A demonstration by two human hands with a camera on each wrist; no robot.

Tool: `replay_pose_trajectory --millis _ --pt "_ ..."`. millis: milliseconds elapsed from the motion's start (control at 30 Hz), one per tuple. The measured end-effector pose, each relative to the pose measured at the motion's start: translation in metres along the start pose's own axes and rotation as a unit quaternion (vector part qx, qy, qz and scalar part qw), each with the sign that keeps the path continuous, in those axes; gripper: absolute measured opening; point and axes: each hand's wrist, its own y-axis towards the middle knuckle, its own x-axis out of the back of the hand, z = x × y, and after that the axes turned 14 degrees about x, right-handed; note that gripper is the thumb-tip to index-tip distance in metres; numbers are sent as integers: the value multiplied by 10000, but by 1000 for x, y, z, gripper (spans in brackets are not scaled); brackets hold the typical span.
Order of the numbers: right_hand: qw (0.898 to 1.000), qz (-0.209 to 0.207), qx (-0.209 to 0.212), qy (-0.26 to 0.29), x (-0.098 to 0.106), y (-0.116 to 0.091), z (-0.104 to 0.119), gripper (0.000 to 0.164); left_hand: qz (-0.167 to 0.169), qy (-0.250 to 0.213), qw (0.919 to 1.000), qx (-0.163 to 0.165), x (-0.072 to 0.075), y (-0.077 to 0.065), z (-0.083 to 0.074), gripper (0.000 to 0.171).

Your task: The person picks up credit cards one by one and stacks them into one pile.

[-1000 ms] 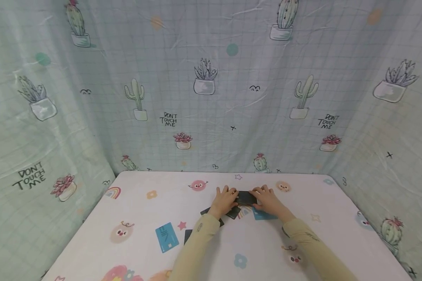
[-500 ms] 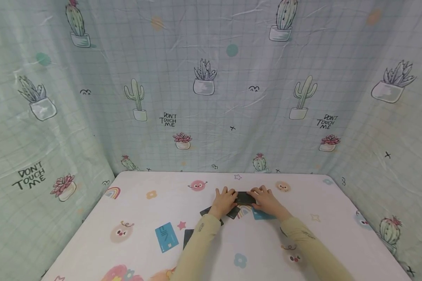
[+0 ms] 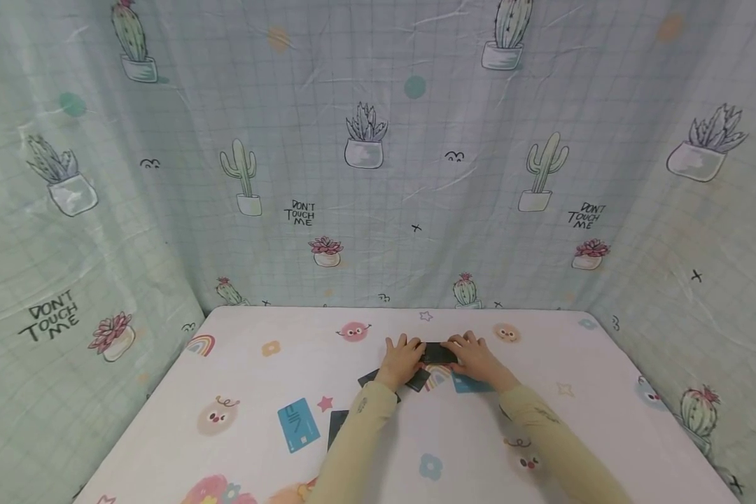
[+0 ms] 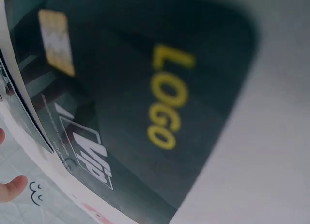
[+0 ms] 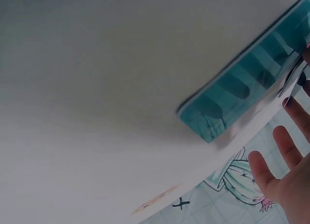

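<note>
Cloth backdrop (image 3: 290, 105) printed with potted cacti (image 3: 512, 24), white patterned table (image 3: 472, 455), left hand (image 3: 402, 360) and right hand (image 3: 477, 360) towards its far side, fingers clamped on opposite ends of a dark card (image 3: 439, 353), blue card (image 3: 470, 383) near the right hand, other dark cards (image 3: 418, 379) near the left.

In the left wrist view a dark card (image 4: 126, 107) is showing yellow "LOGO" and, inside a thin frame, white "Vip", while a blue card (image 3: 299, 425) is bearing "VIP" and the cloth (image 3: 390, 189) is repeating "DON'T TOUCH ME" three times.
</note>
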Motion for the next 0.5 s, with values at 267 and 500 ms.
replay_pose_trajectory --millis 267,500 --pt "9998 92 0 162 5 2 1 42 40 -23 10000 -29 5 1 2 38" --pt "9997 172 15 184 0 4 -2 42 83 -68 9999 -31 4 1 3 38"
